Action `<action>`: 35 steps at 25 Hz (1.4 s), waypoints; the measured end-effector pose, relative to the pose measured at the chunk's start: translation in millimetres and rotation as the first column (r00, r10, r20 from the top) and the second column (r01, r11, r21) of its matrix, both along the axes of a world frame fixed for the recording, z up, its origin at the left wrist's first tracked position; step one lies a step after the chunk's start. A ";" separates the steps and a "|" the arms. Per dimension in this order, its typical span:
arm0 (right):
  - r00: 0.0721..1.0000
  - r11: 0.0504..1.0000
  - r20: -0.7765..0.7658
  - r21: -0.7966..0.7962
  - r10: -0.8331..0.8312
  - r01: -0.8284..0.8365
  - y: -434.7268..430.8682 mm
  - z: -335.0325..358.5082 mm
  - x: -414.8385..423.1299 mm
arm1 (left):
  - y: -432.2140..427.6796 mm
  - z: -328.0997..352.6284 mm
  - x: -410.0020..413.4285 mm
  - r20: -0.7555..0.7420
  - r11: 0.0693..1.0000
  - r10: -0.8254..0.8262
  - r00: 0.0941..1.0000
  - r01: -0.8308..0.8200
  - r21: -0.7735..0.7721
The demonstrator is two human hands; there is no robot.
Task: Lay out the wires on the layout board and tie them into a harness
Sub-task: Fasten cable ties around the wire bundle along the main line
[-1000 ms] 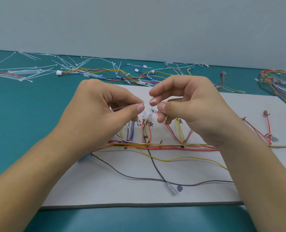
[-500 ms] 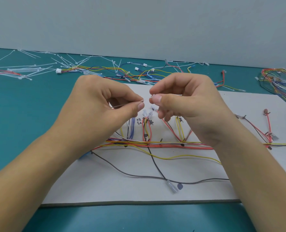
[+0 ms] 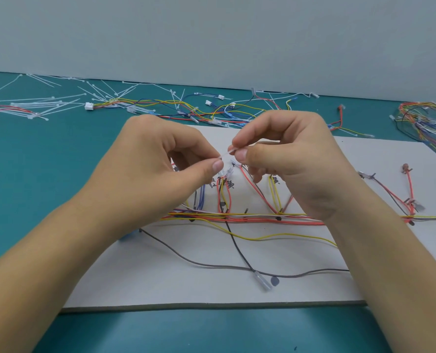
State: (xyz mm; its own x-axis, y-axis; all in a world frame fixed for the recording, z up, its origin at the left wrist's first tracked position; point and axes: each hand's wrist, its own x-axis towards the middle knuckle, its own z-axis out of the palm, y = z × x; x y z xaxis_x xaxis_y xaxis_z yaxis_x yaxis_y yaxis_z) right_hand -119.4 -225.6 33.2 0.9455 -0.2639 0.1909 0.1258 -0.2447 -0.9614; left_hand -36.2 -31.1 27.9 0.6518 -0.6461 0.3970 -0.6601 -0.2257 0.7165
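Both hands are up over the middle of the frame: the left hand [image 3: 161, 169] and the right hand [image 3: 296, 159] each pinch one end of a thin white strip, by the look of it a cable tie [image 3: 227, 152], between thumb and forefinger, the other fingers curled. It hangs above the layout board [image 3: 186, 289], over the upright branch wires. Across the board's middle runs the red-and-yellow trunk [image 3: 262, 217], laid out straight with branches fanned up to their labels, so I'd call the routing largely done. Below it a yellow wire [image 3: 275, 235], a grey wire [image 3: 212, 264] and a black wire [image 3: 240, 253] sag loose, not gathered in. Whether the trunk's dark marks are ties or pegs I can't tell; most tying looks ahead. Spare ties [image 3: 46, 103] lie at upper left.
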 end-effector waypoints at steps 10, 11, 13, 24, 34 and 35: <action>0.997 1.000 -0.074 0.016 0.016 -0.015 -1.3 -0.4 0.0 | -1.7 -2.1 -0.5 -0.050 0.999 0.046 0.998 -0.046 0.011; 0.997 1.000 -0.080 0.016 0.015 -0.014 -1.4 -0.5 -0.1 | -1.8 -2.3 -0.1 -0.050 0.999 0.046 0.998 -0.046 0.014; 0.996 1.000 -0.085 0.021 0.015 -0.014 -1.4 -0.3 -0.2 | -2.2 -2.8 0.5 -0.055 0.999 0.046 0.997 -0.045 0.018; 0.996 0.998 -0.071 -0.047 -0.053 0.050 -0.3 3.2 -1.6 | 25.5 12.2 34.7 -0.004 0.958 0.021 1.000 -0.019 0.285; 0.991 0.973 -0.092 -0.217 -0.102 0.080 -7.2 3.3 -0.3 | 23.7 13.3 19.7 -0.134 0.802 -0.109 0.985 0.167 0.574; 0.991 0.974 -0.089 -0.211 -0.098 0.077 -7.1 3.1 -0.1 | 24.2 13.5 20.9 -0.133 0.800 -0.107 0.985 0.165 0.577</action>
